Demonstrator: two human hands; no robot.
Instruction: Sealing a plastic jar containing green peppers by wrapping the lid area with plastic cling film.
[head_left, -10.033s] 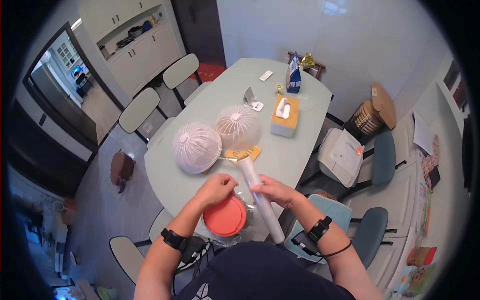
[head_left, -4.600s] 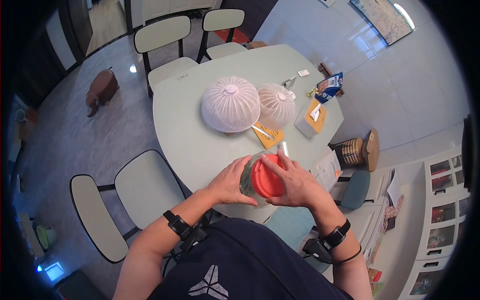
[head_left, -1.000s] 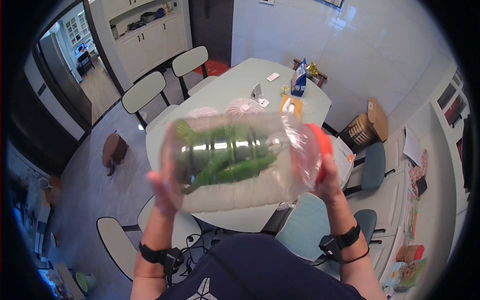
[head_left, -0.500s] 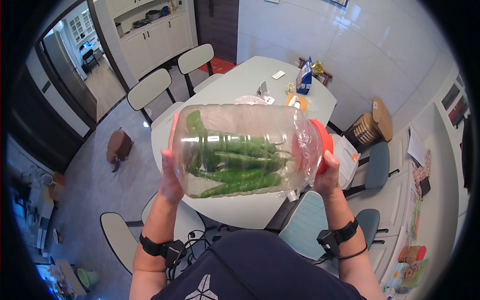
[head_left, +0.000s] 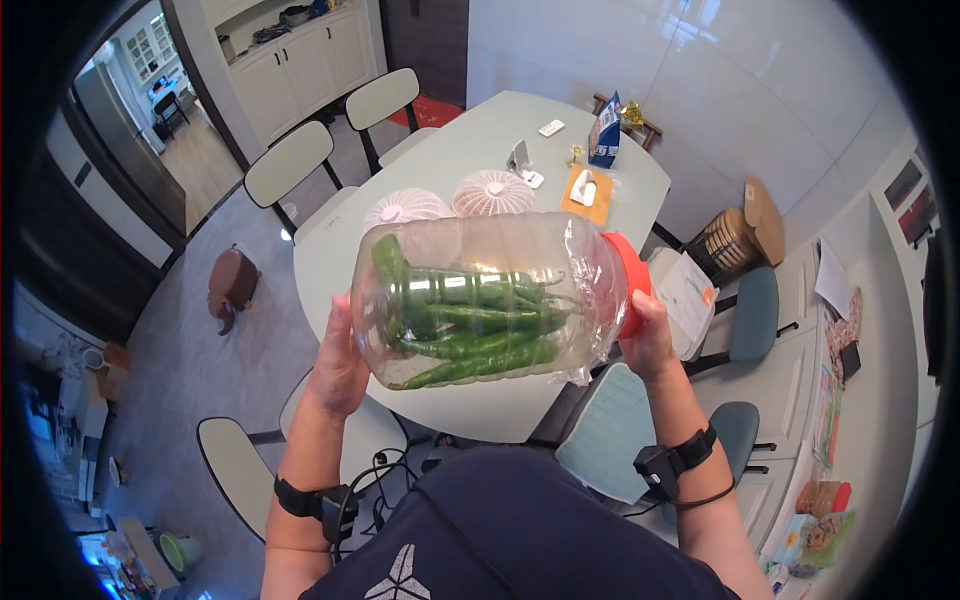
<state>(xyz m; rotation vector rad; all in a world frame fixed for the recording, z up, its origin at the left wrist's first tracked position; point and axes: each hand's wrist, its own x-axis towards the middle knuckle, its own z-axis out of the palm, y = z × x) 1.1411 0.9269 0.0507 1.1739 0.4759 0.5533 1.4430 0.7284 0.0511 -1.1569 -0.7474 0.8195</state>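
Between my two hands lies a large clear plastic jar (head_left: 480, 250) on its side, held up above the table. Several long green peppers (head_left: 480, 318) rest inside it. Its red lid (head_left: 627, 285) points to the right, with crinkled clear plastic wrap (head_left: 590, 300) showing around the neck. My left hand (head_left: 340, 365) is pressed to the jar's base, thumb up along the edge. My right hand (head_left: 650, 335) grips the lid end, its thumb on the red rim; the other fingers are hidden behind.
The pale table (head_left: 480, 410) holds two pinkish ribbed domed covers (head_left: 495, 192), a tissue holder (head_left: 585, 192), a small stand (head_left: 518, 158), a white remote (head_left: 551, 128) and a blue bag (head_left: 605, 135). Chairs (head_left: 290, 165) surround it. A brown animal-shaped stool (head_left: 232, 283) stands on the floor at left.
The jar has come slightly toward me and tilted a little, its lid end shifting left. More of the domed covers shows behind it. Both hands keep their hold.
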